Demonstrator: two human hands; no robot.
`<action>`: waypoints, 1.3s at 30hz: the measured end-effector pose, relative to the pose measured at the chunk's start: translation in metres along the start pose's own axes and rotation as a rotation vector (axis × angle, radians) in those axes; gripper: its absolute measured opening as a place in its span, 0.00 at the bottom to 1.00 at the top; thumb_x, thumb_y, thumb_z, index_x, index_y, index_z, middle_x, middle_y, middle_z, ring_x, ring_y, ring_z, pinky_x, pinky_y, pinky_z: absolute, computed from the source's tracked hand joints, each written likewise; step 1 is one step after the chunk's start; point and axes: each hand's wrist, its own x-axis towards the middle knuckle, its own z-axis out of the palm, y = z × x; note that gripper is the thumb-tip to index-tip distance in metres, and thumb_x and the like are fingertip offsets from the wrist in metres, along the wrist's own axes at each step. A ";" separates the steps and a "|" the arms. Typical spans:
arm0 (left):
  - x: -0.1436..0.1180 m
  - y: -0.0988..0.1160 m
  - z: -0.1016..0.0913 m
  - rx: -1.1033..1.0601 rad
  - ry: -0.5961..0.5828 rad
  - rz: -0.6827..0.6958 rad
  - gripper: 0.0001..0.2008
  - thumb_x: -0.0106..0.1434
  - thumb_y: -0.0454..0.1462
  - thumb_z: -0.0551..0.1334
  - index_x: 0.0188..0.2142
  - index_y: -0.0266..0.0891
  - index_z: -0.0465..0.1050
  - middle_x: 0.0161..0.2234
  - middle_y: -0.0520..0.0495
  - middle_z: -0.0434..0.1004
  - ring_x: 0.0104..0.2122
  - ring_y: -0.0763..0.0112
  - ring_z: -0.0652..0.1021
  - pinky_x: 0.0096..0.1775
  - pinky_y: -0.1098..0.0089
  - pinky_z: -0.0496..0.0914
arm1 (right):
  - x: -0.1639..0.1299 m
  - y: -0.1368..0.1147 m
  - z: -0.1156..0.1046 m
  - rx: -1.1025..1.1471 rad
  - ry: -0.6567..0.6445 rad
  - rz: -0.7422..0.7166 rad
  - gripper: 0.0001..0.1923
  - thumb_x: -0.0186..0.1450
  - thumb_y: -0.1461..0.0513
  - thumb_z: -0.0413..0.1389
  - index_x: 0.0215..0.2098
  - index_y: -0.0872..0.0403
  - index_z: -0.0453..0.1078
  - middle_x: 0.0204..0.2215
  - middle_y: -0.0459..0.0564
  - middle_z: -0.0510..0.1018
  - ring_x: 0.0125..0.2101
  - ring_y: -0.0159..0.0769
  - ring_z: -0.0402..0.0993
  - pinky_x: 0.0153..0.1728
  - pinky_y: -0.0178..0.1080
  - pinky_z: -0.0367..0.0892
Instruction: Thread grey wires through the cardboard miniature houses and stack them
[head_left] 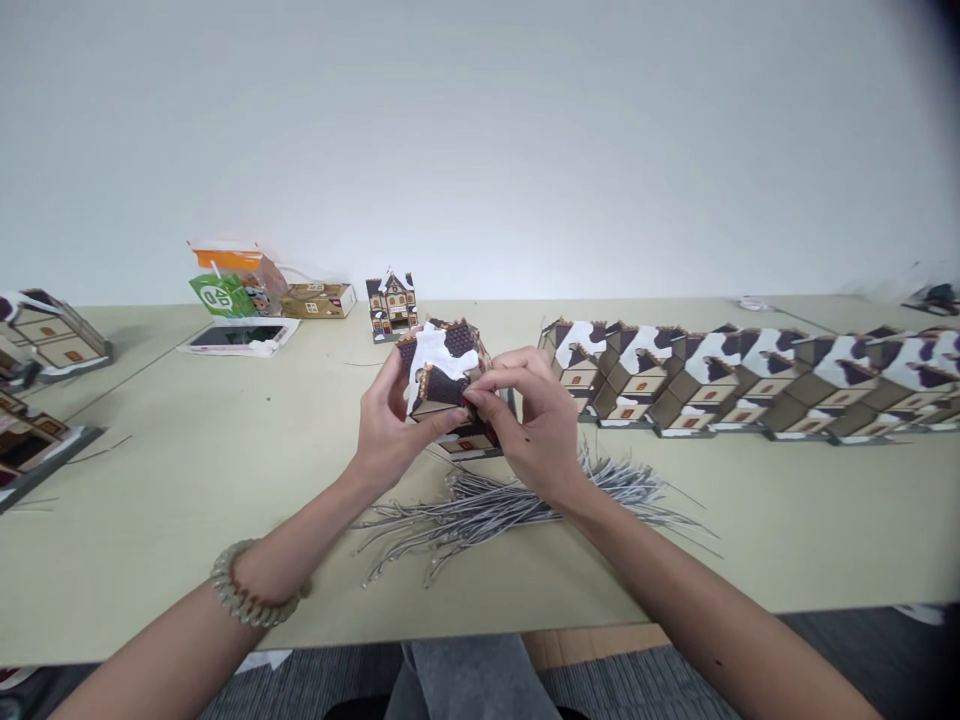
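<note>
A small model house [442, 358] with a dark, snow-patched roof is held up at the middle of the table. My left hand [390, 420] grips it from the left side, thumb along its near edge. My right hand [536, 415] pinches at the roof's right edge with thumb and forefinger. Whether a small piece sits in that pinch is hidden by the fingers. Beneath my hands lies a loose bundle of thin grey wires [480, 515], spread across the table.
A row of similar model houses [637, 370] stands at right, with more houses [56, 335] at far left. Behind are a flat house front [392, 305], a brown box [319, 300], a phone [244, 335], a green packet [223, 296] and an orange-topped bag [240, 265]. The table [187, 460] meets the wall.
</note>
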 end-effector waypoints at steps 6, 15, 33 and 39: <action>0.004 -0.001 -0.003 -0.006 -0.006 -0.081 0.38 0.48 0.46 0.71 0.56 0.38 0.62 0.55 0.40 0.69 0.55 0.56 0.70 0.52 0.64 0.68 | -0.001 0.003 0.000 -0.033 -0.048 0.050 0.06 0.65 0.63 0.53 0.35 0.50 0.72 0.31 0.46 0.70 0.37 0.34 0.66 0.40 0.40 0.64; 0.017 -0.011 -0.024 0.046 -0.139 -0.333 0.42 0.44 0.40 0.73 0.58 0.38 0.61 0.57 0.40 0.67 0.57 0.55 0.67 0.55 0.61 0.65 | -0.003 0.022 0.003 -0.048 0.046 0.296 0.11 0.67 0.59 0.48 0.43 0.51 0.71 0.40 0.50 0.73 0.42 0.35 0.69 0.41 0.40 0.65; 0.052 -0.012 -0.112 0.179 0.101 -0.402 0.35 0.42 0.45 0.72 0.52 0.43 0.70 0.54 0.44 0.72 0.52 0.57 0.72 0.49 0.63 0.70 | -0.010 0.034 0.013 0.052 0.010 0.486 0.13 0.64 0.58 0.49 0.40 0.54 0.72 0.39 0.51 0.76 0.38 0.34 0.71 0.37 0.37 0.68; 0.051 -0.014 -0.130 0.293 -0.055 -0.393 0.39 0.40 0.44 0.74 0.53 0.40 0.69 0.56 0.39 0.69 0.57 0.52 0.67 0.59 0.51 0.58 | -0.012 0.035 0.015 0.037 -0.029 0.475 0.13 0.64 0.57 0.49 0.40 0.55 0.71 0.38 0.52 0.76 0.37 0.34 0.71 0.35 0.36 0.69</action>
